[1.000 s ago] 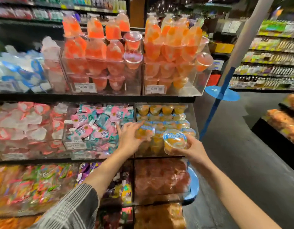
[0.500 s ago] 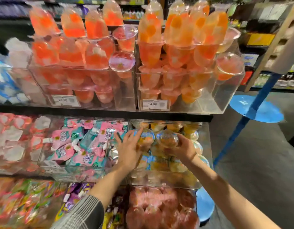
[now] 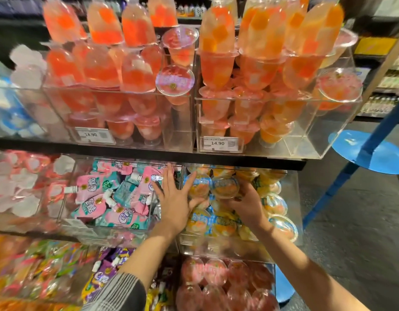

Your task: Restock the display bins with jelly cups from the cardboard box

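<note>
On the middle shelf at the right stands a clear display bin [image 3: 291,189] holding several yellow-orange jelly cups with blue-and-white lids. Over the top of its pile, my right hand [image 3: 249,204] grips one such jelly cup [image 3: 225,187] from the right, fingers curled round it. My left hand [image 3: 173,203] has its fingers spread straight, and its palm and thumb press against a second jelly cup [image 3: 196,186] just left of the first. The two cups touch each other. No cardboard box is in view.
Above, two clear bins [image 3: 310,140] hold tall orange and red jelly cups behind 14.90 price tags [image 3: 217,143]. A bin of pink pouches [image 3: 108,198] lies to the left, red jelly cups [image 3: 216,279] below. A blue pole [image 3: 360,153] stands in the aisle at right.
Both hands have carried their jelly cups forward and up into the top of the yellow-cup bin. My left hand's fingers have spread out. The view has moved closer to the shelf.
</note>
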`<control>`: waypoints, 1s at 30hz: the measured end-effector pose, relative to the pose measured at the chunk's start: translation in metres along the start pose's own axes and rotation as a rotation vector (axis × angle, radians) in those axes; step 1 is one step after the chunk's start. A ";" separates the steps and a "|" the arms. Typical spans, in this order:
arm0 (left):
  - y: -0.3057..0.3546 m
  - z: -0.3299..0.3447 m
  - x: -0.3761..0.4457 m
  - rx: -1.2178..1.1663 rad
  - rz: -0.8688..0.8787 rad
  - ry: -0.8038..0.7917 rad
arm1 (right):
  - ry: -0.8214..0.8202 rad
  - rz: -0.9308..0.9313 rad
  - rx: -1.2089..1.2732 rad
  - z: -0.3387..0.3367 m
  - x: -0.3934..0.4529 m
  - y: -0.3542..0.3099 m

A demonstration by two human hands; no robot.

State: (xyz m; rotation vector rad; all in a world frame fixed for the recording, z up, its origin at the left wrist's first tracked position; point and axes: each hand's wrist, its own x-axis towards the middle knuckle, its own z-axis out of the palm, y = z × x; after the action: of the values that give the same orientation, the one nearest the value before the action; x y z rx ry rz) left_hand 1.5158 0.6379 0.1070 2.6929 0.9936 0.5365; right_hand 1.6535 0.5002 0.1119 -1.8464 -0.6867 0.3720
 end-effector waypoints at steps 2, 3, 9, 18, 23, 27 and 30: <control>0.002 -0.001 0.001 -0.006 -0.009 -0.013 | -0.003 -0.008 0.015 0.004 0.001 0.001; 0.004 -0.002 0.001 -0.006 -0.018 -0.021 | 0.002 0.000 0.015 0.006 0.002 0.003; 0.010 -0.007 0.002 0.049 -0.063 -0.087 | 0.030 0.049 0.036 0.015 -0.001 0.008; 0.010 -0.007 0.003 0.146 -0.084 -0.118 | 0.004 0.094 0.053 0.016 0.001 0.011; 0.010 -0.020 -0.004 0.030 -0.084 -0.129 | 0.038 0.153 -0.010 0.016 -0.004 0.006; 0.008 -0.040 -0.021 -0.061 -0.113 -0.145 | 0.091 0.251 -0.054 0.014 -0.014 -0.006; -0.002 -0.058 -0.044 -0.214 -0.135 -0.201 | -0.020 0.299 -0.006 0.014 -0.034 -0.021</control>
State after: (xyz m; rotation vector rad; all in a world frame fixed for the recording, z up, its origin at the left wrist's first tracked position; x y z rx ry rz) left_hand 1.4601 0.6154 0.1475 2.4156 0.9914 0.3178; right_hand 1.6133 0.4944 0.1238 -1.9572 -0.4245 0.5831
